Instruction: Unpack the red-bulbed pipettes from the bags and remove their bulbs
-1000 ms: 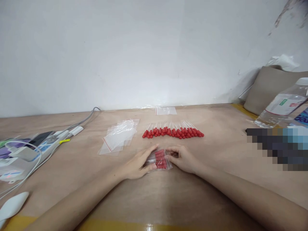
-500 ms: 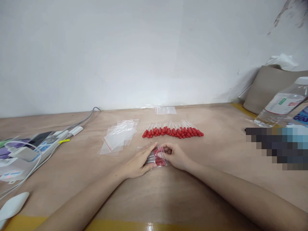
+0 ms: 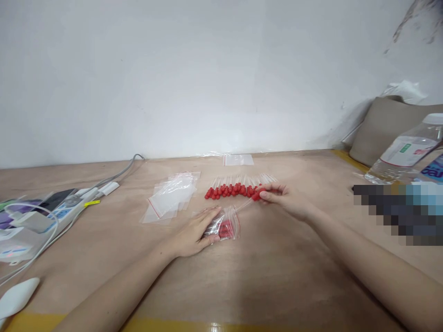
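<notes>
My left hand point(image 3: 195, 232) lies on a small clear zip bag point(image 3: 224, 225) that holds several red-capped droppers, pinning it to the table with the fingers closed around its left end. My right hand point(image 3: 285, 199) is up at the right end of the row of red-capped droppers point(image 3: 233, 188), its fingers pinched on one dropper point(image 3: 249, 201) whose clear stem points down-left toward the bag's mouth.
A pile of empty clear zip bags point(image 3: 172, 195) lies left of the row, one more bag point(image 3: 238, 159) by the wall. A power strip with cables point(image 3: 51, 212) and a white mouse point(image 3: 17, 296) sit at the left. A water bottle point(image 3: 404, 150) and a beige cushion point(image 3: 387, 123) stand at the right.
My right hand left the bag, moved up and right to the dropper row and took hold of one dropper. My left hand stayed on the bag.
</notes>
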Motion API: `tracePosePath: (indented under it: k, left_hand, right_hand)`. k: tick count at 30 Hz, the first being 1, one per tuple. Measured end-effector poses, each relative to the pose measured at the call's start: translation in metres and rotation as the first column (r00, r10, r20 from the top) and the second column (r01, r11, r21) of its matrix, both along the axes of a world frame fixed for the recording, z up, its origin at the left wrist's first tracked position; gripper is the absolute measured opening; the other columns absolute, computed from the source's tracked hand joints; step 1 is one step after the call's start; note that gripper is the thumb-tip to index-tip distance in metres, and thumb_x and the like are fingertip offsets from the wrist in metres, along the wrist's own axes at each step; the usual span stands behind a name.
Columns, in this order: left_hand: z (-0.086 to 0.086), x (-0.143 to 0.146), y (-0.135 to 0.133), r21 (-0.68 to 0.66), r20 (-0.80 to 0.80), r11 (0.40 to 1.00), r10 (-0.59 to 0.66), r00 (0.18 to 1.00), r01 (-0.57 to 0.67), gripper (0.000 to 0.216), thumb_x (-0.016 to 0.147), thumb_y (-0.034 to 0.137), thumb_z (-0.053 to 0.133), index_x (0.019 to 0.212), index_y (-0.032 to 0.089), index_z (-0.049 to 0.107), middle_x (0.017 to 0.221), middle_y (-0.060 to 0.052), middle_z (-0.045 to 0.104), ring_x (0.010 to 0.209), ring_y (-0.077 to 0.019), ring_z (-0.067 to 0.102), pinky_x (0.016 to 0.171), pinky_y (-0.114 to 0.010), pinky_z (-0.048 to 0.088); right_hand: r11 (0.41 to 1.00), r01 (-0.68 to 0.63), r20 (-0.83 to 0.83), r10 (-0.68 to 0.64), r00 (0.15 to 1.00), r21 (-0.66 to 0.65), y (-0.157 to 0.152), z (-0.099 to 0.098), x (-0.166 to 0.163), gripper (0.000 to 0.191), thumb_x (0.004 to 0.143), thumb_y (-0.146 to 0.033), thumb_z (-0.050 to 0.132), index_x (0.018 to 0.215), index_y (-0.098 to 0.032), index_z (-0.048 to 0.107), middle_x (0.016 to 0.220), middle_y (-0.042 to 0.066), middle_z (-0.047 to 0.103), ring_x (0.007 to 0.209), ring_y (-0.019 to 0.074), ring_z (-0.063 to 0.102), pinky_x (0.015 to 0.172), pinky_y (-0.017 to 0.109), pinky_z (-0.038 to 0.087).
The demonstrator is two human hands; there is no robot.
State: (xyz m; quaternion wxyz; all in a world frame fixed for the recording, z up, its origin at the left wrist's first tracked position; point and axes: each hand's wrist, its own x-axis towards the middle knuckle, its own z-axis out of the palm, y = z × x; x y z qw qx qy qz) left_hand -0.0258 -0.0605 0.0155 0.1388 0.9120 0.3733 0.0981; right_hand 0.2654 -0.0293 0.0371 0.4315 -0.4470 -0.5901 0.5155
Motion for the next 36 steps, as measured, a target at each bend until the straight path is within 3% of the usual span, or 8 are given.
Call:
tracePosePath:
  k: [3, 6, 9, 12, 20, 23, 28, 36]
  left_hand:
    - [0.0, -0.001, 0.0, 0.009, -0.013, 1.0, -0.007, 1.0, 0.007, 0.061, 0.087, 0.044, 0.039, 0.138, 0.02, 0.014, 0.141, -0.01, 0.027, 0.128, -0.0242, 0.027, 0.104, -0.043, 0.028]
    - [-0.001, -0.001, 0.001, 0.008, -0.019, 1.0, 0.0, 1.0, 0.0, 0.061, 0.087, 0.044, 0.038, 0.138, 0.02, 0.015, 0.141, -0.01, 0.026, 0.128, -0.0238, 0.026, 0.104, -0.043, 0.027]
    - [-0.003, -0.001, 0.001, 0.018, -0.009, 1.0, -0.004, 1.0, 0.004, 0.06, 0.087, 0.044, 0.039, 0.137, 0.02, 0.016, 0.141, -0.009, 0.027, 0.129, -0.0232, 0.025, 0.105, -0.043, 0.026]
    - [-0.003, -0.001, 0.0, 0.029, -0.001, 1.0, -0.007, 1.0, 0.007, 0.061, 0.087, 0.045, 0.039, 0.137, 0.02, 0.017, 0.14, -0.01, 0.028, 0.129, -0.0236, 0.026, 0.105, -0.044, 0.026]
    - [-0.001, 0.0, 0.0, 0.012, 0.014, 1.0, -0.005, 1.0, 0.005, 0.06, 0.087, 0.044, 0.039, 0.137, 0.021, 0.018, 0.14, -0.009, 0.029, 0.128, -0.0234, 0.026, 0.105, -0.043, 0.027]
    - [-0.002, -0.001, 0.001, 0.025, 0.026, 1.0, -0.015, 1.0, 0.015, 0.06, 0.087, 0.044, 0.04, 0.137, 0.021, 0.017, 0.14, -0.009, 0.029, 0.128, -0.0233, 0.027, 0.105, -0.043, 0.027]
    - [-0.003, 0.0, 0.001, 0.023, 0.02, 1.0, -0.012, 1.0, 0.011, 0.06, 0.087, 0.045, 0.039, 0.137, 0.022, 0.016, 0.14, -0.009, 0.029, 0.128, -0.0238, 0.027, 0.104, -0.044, 0.028]
    - [-0.004, 0.001, 0.001, 0.029, 0.058, 1.0, -0.015, 0.998, 0.013, 0.061, 0.086, 0.044, 0.041, 0.137, 0.022, 0.017, 0.141, -0.008, 0.027, 0.128, -0.0228, 0.026, 0.105, -0.042, 0.028]
  right_hand:
    - [0.983, 0.145, 0.038, -0.151, 0.988, 0.114, 0.006, 0.025, 0.019, 0.032, 0.064, -0.038, 0.067, 0.088, -0.017, 0.063, 0.08, 0.004, 0.068, 0.073, 0.0146, 0.062, 0.072, 0.031, 0.05]
    - [0.856, 0.282, 0.097, -0.355, 0.93, 0.434, 0.017, 0.027, 0.021, 0.027, 0.068, -0.037, 0.065, 0.087, -0.018, 0.064, 0.084, 0.005, 0.066, 0.076, 0.016, 0.061, 0.073, 0.032, 0.049]
    - [0.655, 0.22, 0.204, -0.506, 0.838, 0.723, 0.032, 0.007, 0.007, 0.019, 0.074, -0.032, 0.059, 0.084, -0.018, 0.066, 0.085, 0.006, 0.062, 0.075, 0.0159, 0.059, 0.071, 0.032, 0.049]
    - [0.581, 0.072, 0.318, -0.54, 0.78, 0.81, 0.043, -0.015, -0.01, 0.018, 0.08, -0.026, 0.05, 0.087, -0.02, 0.065, 0.087, 0.007, 0.059, 0.076, 0.016, 0.057, 0.07, 0.031, 0.048]
    - [0.623, -0.207, 0.626, -0.588, 0.512, 0.755, 0.034, -0.014, -0.025, 0.024, 0.08, -0.038, 0.052, 0.091, -0.021, 0.064, 0.091, 0.008, 0.06, 0.086, 0.022, 0.053, 0.072, 0.035, 0.039]
    - [0.64, -0.188, 0.603, -0.526, 0.599, 0.745, 0.018, -0.01, -0.024, 0.023, 0.081, -0.038, 0.05, 0.085, -0.02, 0.065, 0.083, 0.006, 0.061, 0.08, 0.0191, 0.053, 0.071, 0.033, 0.038]
    - [0.772, -0.219, 0.549, -0.194, 0.813, 0.597, -0.012, -0.019, -0.036, 0.008, 0.074, -0.024, 0.058, 0.071, -0.019, 0.063, 0.068, 0.001, 0.06, 0.069, 0.0126, 0.052, 0.068, 0.026, 0.039]
    - [0.8, -0.369, 0.519, 0.086, 0.851, 0.473, -0.026, -0.028, -0.064, 0.022, 0.072, -0.029, 0.061, 0.093, -0.023, 0.064, 0.09, 0.004, 0.056, 0.085, 0.0151, 0.051, 0.077, 0.029, 0.04]
